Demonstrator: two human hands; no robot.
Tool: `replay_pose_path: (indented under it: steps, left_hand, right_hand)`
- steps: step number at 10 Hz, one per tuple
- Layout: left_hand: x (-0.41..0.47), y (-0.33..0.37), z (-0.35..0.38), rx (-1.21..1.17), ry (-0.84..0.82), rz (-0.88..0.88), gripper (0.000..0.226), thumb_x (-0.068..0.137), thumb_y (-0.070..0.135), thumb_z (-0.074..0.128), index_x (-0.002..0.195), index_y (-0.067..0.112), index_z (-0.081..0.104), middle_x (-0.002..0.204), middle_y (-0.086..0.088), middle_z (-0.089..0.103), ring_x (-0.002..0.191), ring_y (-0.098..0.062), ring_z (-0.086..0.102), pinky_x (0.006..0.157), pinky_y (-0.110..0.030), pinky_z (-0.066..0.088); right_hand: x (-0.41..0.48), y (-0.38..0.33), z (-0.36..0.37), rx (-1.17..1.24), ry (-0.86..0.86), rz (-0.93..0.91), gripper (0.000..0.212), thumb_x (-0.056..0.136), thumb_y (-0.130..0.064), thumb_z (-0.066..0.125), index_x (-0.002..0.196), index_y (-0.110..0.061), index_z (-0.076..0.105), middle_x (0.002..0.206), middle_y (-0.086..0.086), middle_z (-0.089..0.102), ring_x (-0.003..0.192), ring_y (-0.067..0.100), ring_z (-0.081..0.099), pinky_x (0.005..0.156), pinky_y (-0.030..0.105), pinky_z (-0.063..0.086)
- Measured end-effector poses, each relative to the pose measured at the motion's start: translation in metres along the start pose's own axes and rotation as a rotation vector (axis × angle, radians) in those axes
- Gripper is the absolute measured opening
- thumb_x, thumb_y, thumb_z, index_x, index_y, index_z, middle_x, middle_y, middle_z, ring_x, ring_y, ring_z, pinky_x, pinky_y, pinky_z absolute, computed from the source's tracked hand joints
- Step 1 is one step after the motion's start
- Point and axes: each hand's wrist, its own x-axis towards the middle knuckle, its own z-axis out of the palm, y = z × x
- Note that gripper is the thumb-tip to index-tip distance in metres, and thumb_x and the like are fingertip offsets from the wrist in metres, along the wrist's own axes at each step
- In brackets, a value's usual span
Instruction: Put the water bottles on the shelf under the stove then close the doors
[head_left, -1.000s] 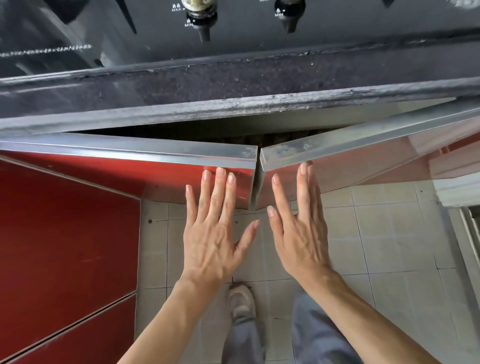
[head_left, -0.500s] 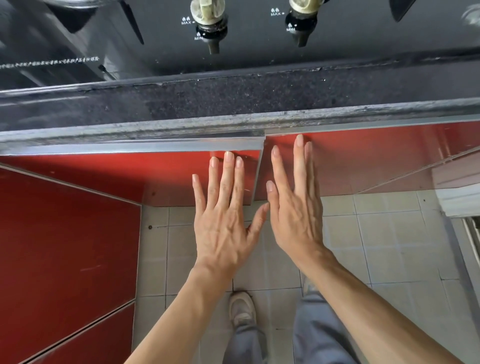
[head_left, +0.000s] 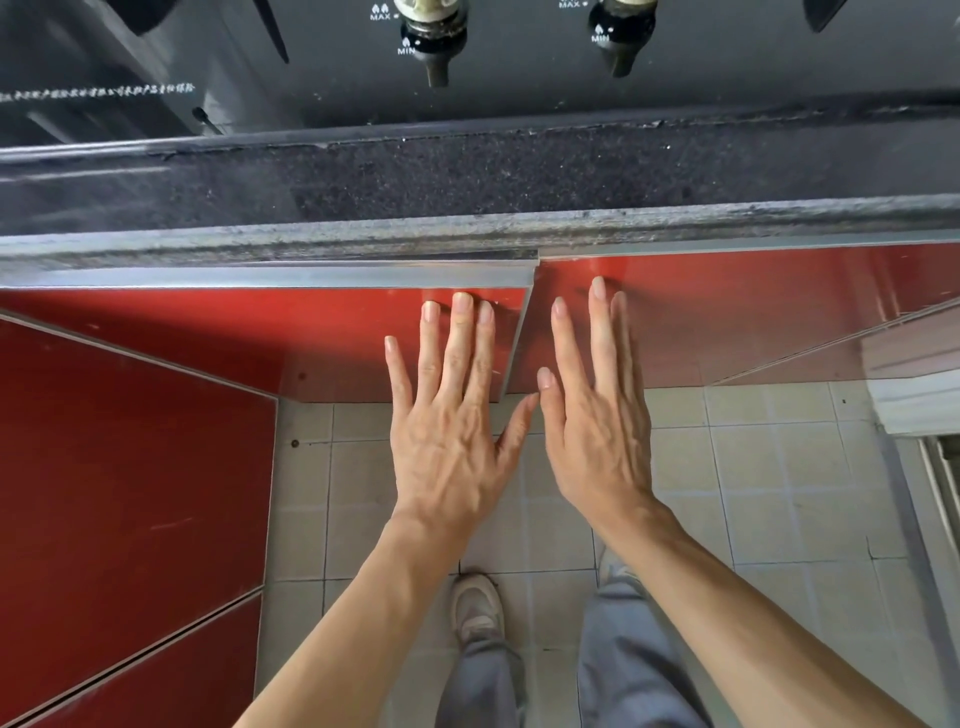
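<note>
Two glossy red cabinet doors with metal top trim sit below the dark stone counter. The left door (head_left: 311, 338) stands slightly proud of the right door (head_left: 727, 312), which lies flush under the counter edge. My left hand (head_left: 447, 415) is flat with fingers spread, its fingertips on the left door near the seam. My right hand (head_left: 597, 415) is flat too, fingertips on the right door. Both hands hold nothing. The shelf and the water bottles are hidden behind the doors.
A black stove top with two knobs (head_left: 431, 36) lies above the counter edge (head_left: 467, 234). Another red cabinet front (head_left: 130, 493) juts out at the left. Below are pale floor tiles (head_left: 753, 493), my grey trousers and a shoe (head_left: 478, 608).
Both doors have swung in from ajar to nearly flush with the counter. My hands followed them forward, staying flat against the red fronts.
</note>
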Motion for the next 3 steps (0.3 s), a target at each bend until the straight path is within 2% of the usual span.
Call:
replay_pose_path:
  steps: [1, 2, 3]
  left_hand:
    - [-0.003, -0.003, -0.006, -0.008, -0.031, 0.041, 0.085, 0.114, 0.061, 0.037, 0.177, 0.016, 0.005, 0.183, -0.005, -0.013, 0.171, -0.036, -0.005, 0.134, -0.066, 0.009]
    - [-0.013, -0.009, -0.009, 0.010, -0.112, 0.034, 0.084, 0.113, 0.058, 0.040, 0.177, 0.016, 0.005, 0.185, -0.007, -0.009, 0.170, -0.037, -0.006, 0.136, -0.062, 0.008]
    - [-0.027, -0.018, -0.012, 0.006, -0.167, -0.039, 0.076, 0.112, 0.052, 0.040, 0.172, 0.006, 0.030, 0.179, -0.021, 0.024, 0.168, -0.041, 0.020, 0.136, -0.058, 0.020]
  right_hand:
    - [-0.005, -0.001, -0.002, -0.019, -0.044, 0.002, 0.063, 0.114, -0.018, 0.050, 0.171, -0.012, 0.025, 0.180, 0.015, 0.006, 0.167, 0.036, 0.004, 0.131, 0.057, 0.023]
    - [-0.012, -0.002, -0.006, -0.068, -0.117, 0.023, 0.062, 0.116, -0.028, 0.044, 0.172, -0.015, 0.021, 0.181, 0.009, 0.001, 0.168, 0.030, -0.001, 0.135, 0.047, 0.016]
    - [-0.021, -0.008, -0.013, -0.121, -0.242, 0.042, 0.061, 0.117, -0.038, 0.037, 0.172, -0.016, 0.024, 0.181, 0.008, 0.003, 0.168, 0.027, -0.002, 0.135, 0.041, 0.015]
